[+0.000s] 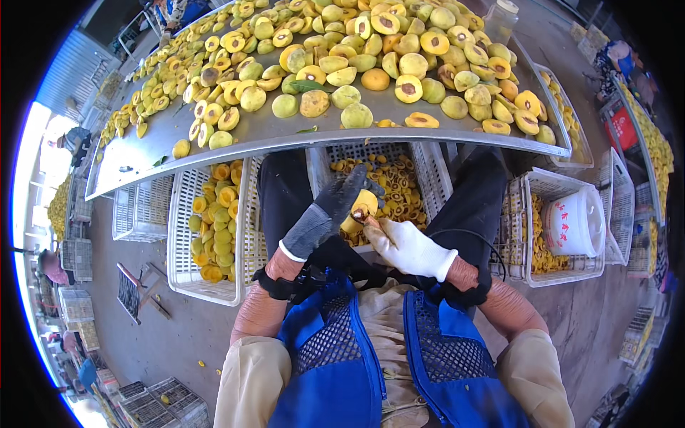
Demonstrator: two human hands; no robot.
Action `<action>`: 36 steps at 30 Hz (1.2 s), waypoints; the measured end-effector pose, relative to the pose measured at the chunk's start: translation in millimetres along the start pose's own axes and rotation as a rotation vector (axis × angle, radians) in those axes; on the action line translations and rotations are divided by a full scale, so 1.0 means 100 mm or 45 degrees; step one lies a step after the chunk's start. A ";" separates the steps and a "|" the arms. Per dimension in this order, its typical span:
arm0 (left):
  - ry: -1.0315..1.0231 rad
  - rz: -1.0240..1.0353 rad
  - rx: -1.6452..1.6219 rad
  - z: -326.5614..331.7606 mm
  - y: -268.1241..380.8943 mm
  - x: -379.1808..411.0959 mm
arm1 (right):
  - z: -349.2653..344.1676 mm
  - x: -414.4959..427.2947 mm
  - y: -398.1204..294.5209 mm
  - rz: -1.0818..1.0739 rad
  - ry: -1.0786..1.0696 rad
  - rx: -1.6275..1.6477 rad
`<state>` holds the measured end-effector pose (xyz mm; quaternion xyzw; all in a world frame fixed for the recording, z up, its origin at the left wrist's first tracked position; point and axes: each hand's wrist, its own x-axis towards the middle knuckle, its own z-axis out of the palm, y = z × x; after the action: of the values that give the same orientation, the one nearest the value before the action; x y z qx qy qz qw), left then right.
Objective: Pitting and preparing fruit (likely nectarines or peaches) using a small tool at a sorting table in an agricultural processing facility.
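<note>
My left hand (334,206), in a dark grey coated glove, grips a yellow peach half (365,202) over the crate between my knees. From the right comes my right hand (409,247) in a white knit glove, closed around the short handle of a small pitting tool (360,215). The tool's metal end touches the fruit's cut face, by the brown centre. Its handle is mostly hidden by my fingers. Below both hands, a white plastic crate (436,174) holds many small yellow-brown pieces (398,176).
A metal table (257,128) ahead carries heaped whole and halved peaches (321,64) and a clear jar (501,21). Left stands a crate (179,241) of peach halves (217,224); right, a crate (530,224) holding a white bucket (575,222). A small folding stool (140,291) is on the floor.
</note>
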<state>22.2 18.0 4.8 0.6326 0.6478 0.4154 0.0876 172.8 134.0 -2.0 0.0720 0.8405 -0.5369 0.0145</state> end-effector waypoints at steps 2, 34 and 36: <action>0.201 -0.957 -1.568 0.01 0.09 0.06 | -0.06 -0.03 0.01 0.208 -0.088 0.311; 0.380 -0.621 -0.975 0.20 0.14 -0.01 | -0.13 -0.16 -0.20 0.537 -0.323 0.991; 0.501 -0.534 -0.723 0.29 0.14 -0.01 | -0.13 -0.12 -0.24 0.521 -0.362 1.052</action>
<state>51.0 27.3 -5.3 0.3457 0.6266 0.6642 0.2162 182.6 134.2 26.3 0.1617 0.5152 -0.8164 0.2047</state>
